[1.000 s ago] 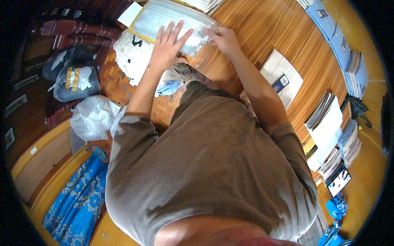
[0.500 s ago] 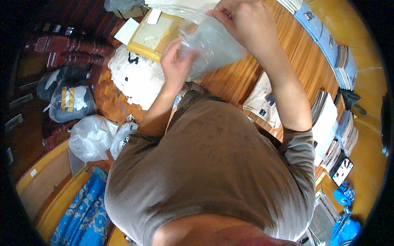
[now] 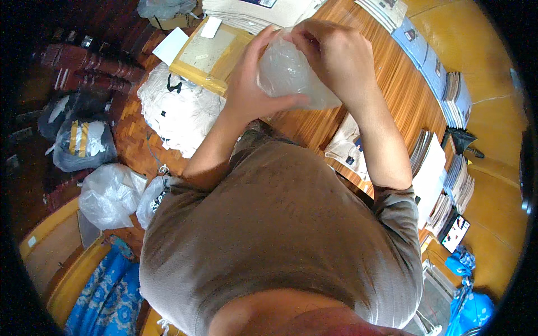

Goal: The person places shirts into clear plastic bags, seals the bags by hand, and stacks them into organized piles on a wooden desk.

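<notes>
A clear plastic bag is held up over the wooden table. My left hand wraps round the bag's left side, thumb along its lower front and fingers at the top. With bent fingers, my right hand pinches the bag's upper right edge. The tips of the right fingers are partly hidden behind the hand. Below my right forearm lies a folded cream garment with dark tags, partly covered by the arm.
Left of my hands are a taped cardboard box and a heap of white garments. Packed light-blue garments line the table's far right edge. Stacked garments and a lit phone are at the right. Plastic sacks rest on the floor.
My left hand has moved up and right, closing round the bag. The bag has gone from spread flat to gathered and bulging between both hands. My right hand has come slightly lower.
</notes>
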The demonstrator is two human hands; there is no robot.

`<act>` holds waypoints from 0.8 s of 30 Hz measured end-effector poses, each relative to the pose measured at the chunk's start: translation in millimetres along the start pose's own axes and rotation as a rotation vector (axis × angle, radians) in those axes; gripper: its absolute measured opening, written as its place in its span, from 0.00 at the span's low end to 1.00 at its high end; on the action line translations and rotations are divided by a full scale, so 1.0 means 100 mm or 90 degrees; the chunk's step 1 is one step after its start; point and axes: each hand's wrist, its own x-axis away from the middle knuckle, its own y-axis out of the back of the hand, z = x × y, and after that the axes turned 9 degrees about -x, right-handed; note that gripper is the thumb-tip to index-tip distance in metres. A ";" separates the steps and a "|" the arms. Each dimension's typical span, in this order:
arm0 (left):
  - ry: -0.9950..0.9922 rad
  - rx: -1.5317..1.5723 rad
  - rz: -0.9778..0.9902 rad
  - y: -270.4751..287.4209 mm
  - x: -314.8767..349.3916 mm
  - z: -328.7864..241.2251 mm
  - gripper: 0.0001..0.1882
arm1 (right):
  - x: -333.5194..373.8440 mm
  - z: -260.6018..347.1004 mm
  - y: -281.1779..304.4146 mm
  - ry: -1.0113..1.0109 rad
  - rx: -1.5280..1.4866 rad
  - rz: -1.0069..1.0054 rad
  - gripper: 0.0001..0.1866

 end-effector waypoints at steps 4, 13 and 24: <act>0.061 -0.040 0.044 -0.01 -0.19 0.07 0.40 | -0.14 -0.01 -0.07 0.076 -0.066 -0.033 0.10; 0.137 -0.020 0.001 0.08 -0.18 0.11 0.26 | -0.50 0.17 0.37 -0.160 -0.353 -0.137 0.06; 0.100 0.044 -0.103 0.08 -0.22 0.39 0.09 | 0.35 -1.24 2.05 -0.056 -0.452 -0.634 0.22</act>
